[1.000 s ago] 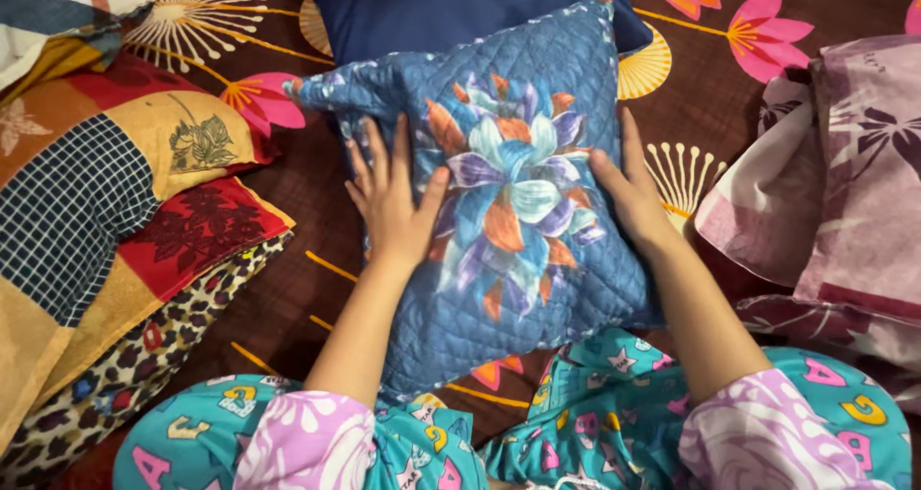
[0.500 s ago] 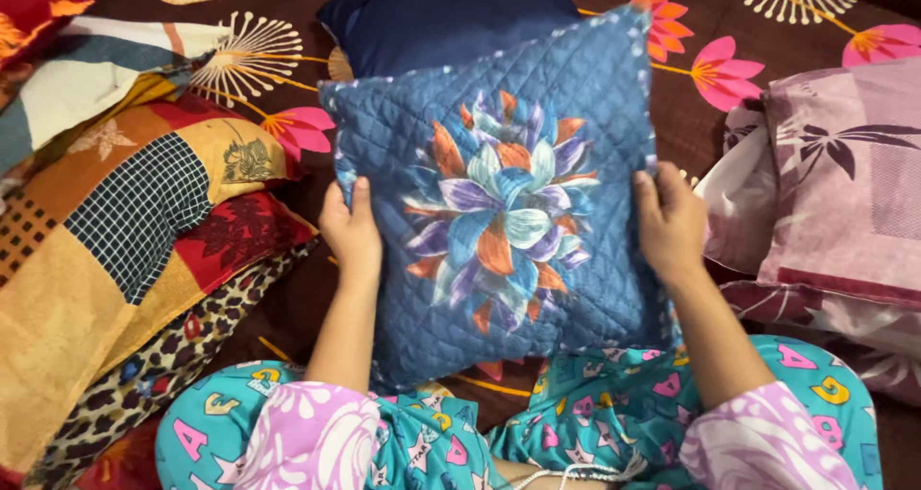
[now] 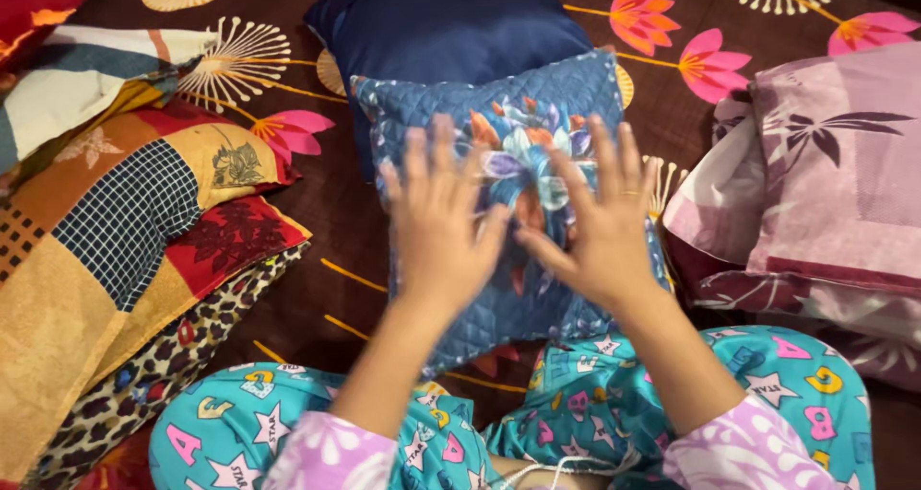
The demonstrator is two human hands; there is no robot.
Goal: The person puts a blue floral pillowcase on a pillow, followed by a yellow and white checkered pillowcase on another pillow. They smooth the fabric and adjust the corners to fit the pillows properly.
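Note:
A blue quilted cushion with a large flower print lies flat on the dark floral bedspread, right in front of my knees. My left hand is spread open over its left half. My right hand is spread open over its right half, with a ring on one finger. Both hands are blurred and hold nothing; whether they touch the cushion I cannot tell. A plain dark blue pillow lies just behind the cushion, partly under its far edge.
A stack of patchwork and leopard-print pillows sits at the left. Pink and mauve leaf-print pillows are piled at the right. My legs in turquoise letter-print trousers are folded at the bottom.
The cushion was held upright by its two sides; now it lies flat and further away. Both hands have let go and moved over its face with fingers spread.

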